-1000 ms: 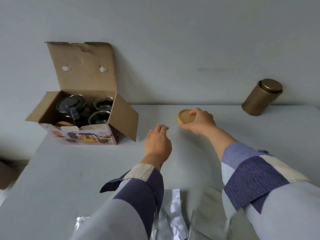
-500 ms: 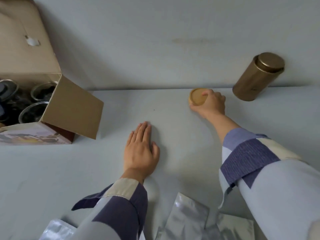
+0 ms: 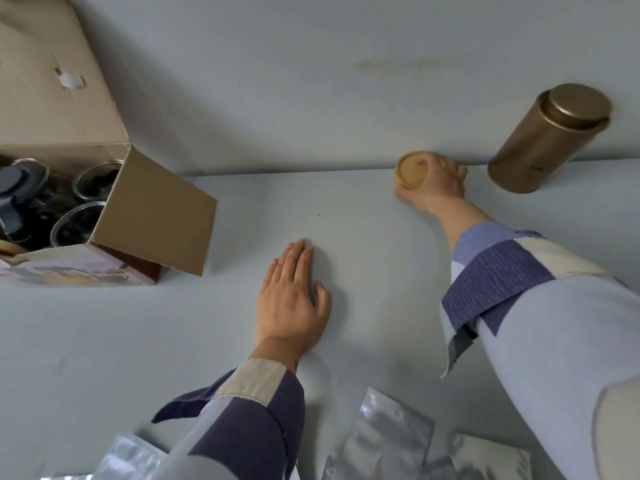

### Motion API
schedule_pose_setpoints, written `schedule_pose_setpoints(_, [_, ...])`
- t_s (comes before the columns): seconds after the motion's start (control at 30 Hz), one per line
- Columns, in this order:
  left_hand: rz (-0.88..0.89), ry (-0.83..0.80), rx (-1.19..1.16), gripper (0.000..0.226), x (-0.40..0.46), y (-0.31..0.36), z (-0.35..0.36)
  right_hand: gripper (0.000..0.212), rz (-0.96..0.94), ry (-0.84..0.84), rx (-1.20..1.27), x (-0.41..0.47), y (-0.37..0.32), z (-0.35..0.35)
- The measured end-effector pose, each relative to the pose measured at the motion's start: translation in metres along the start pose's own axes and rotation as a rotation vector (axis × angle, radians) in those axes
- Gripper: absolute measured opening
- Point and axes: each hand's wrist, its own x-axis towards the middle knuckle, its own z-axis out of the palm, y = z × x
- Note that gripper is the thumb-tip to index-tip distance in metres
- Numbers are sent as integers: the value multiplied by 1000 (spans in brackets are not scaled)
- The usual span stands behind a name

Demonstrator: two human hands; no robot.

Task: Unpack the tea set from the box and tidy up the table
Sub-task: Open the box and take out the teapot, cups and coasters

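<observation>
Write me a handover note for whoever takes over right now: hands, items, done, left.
Left hand: flat on the table, empty.
Right hand: grip closed on a round wooden coaster at the table's far edge, beside the bronze tea tin.
Cardboard box: open at left, glass cups and a dark-lidded teapot inside.
Foil pouches: loose at the near edge.
Done: coaster out.
Left: set the coaster down, unpack the glassware, tidy the pouches.

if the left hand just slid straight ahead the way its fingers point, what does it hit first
Probably nothing on the table: the left hand lies flat, fingers aimed at bare surface and then the wall. The cardboard box sits off to its left, the wooden disc to its right.
</observation>
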Motion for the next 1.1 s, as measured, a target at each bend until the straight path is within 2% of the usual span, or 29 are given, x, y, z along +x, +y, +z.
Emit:
schedule_pose_setpoints(0.1, [1, 2, -14, 63, 1, 0, 1, 88, 28, 29, -31, -20, -7, -8])
schedule_pose_setpoints(0.17, [-3, 11, -27, 63, 1, -1, 1, 84, -4, 43, -36, -45, -17, -4])
schedule_pose_setpoints(0.27, [19, -54, -25, 63, 2, -3, -8, 63, -69, -26, -50, -87, -34, 8])
schedule_pose_setpoints(0.37, [6, -115, -87, 52, 16, -11, -27, 37, -142, -89, -2, -114, -54, 11])
schedule_pose_setpoints(0.53, [52, 112, -102, 42, 26, -36, -107, 32, -297, -176, 120, -155, -123, -1])
schedule_pose_setpoints(0.67, [48, 251, -77, 37, 29, -84, -174, 32, -383, -189, 155, -180, -192, -3])
schedule_pose_setpoints(0.77, [-29, 309, -15, 34, 23, -134, -211, 30, -468, -164, 184, -199, -245, 2])
schedule_pose_setpoints(0.9, [-236, 312, 22, 45, 16, -209, -242, 27, -628, -184, 222, -233, -313, 21])
schedule_pose_setpoints(1.0, [-401, 243, 9, 53, 10, -260, -252, 25, -722, -222, 232, -253, -357, 41])
schedule_pose_setpoints(1.1, [-461, 121, -65, 53, -3, -296, -255, 27, -774, -289, 225, -270, -396, 58])
